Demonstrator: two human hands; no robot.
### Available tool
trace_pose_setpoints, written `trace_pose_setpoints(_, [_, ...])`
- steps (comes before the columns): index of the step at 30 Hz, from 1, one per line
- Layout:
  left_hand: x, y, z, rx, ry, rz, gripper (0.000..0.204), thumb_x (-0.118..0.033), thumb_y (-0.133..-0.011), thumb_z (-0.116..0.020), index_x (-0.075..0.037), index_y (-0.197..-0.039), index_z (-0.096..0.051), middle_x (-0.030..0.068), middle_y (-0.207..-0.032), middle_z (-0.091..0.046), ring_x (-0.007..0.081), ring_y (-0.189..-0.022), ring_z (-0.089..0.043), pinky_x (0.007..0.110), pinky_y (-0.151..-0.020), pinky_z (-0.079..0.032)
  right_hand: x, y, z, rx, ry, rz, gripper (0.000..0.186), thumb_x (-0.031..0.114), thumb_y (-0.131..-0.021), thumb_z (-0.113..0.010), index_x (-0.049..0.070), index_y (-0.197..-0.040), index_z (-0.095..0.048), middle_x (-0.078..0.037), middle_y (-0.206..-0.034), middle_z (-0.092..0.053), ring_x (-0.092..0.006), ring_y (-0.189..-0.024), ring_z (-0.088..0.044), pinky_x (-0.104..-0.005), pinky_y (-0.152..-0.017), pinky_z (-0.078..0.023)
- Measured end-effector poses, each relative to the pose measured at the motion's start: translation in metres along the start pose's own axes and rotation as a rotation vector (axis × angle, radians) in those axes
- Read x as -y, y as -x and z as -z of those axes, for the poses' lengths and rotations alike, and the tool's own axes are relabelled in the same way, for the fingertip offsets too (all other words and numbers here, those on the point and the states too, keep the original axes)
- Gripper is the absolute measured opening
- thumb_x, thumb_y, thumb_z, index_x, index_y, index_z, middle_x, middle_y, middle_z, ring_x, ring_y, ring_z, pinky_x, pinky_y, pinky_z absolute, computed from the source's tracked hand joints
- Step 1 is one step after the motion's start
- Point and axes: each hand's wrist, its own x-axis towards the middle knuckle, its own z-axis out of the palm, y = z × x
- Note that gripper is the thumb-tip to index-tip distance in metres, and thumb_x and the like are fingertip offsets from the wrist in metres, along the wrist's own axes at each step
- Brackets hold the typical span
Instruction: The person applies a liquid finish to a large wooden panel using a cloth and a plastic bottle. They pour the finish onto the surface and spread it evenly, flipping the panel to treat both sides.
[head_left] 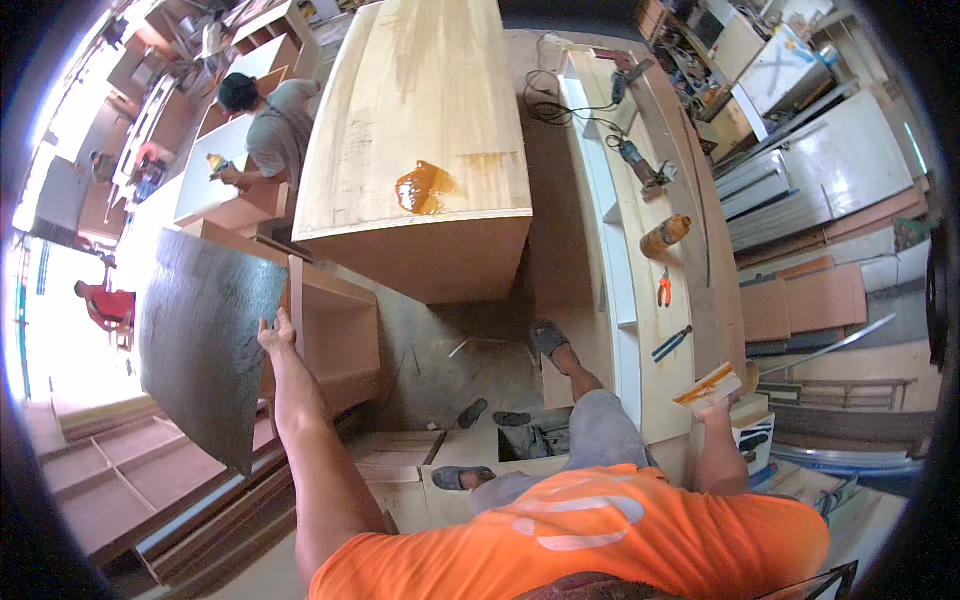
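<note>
Sheet (205, 335) extends left of the nearer, left hand (278, 334), which grips its right edge; its long axis runs roughly front to back. The right hand (715, 409), well apart, clasps a spreader (709, 386). Ahead-right of the left grip, glue (416, 190) pools on a box (400, 100).

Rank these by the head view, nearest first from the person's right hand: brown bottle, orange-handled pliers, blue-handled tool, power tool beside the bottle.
From the right hand:
1. Blue-handled tool: just ahead, slightly left.
2. Orange-handled pliers: beyond it, on the same board.
3. Brown bottle: past the pliers.
4. Power tool: farthest along the board.
</note>
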Motion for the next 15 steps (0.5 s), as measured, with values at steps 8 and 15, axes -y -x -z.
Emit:
trace_pose_setpoints(8, [-0.004,-0.005,-0.002,0.14,0.196,0.207,0.07,-0.025,-0.095,-0.047,0.023,-0.137,-0.018,0.0367,-0.139,-0.035,0.0481,-0.131,-0.038,0.054,-0.113,-0.032,0.025,-0.056,0.048,0.039,0.224,0.075,0.064,0.058,-0.096,-0.023,0.024,-0.149,-0.033,-0.006,-0.156,-0.031,-0.0386,-0.14,-0.03,-0.0732,-0.106,-0.023])
trace_pose_setpoints(15, [0.018,0.033,0.024,-0.129,-0.37,0.129,0.048,-0.017,-0.092,-0.055,-0.004,-0.137,-0.046,0.0166,-0.128,-0.052,0.0311,-0.123,-0.048,0.052,-0.101,-0.042,0.023,-0.097,0.056,0.103,0.501,0.14,0.077,0.066,-0.09,-0.042,0.015,-0.147,-0.032,-0.008,-0.152,-0.031,-0.0339,-0.135,-0.035,-0.0559,-0.112,-0.027])
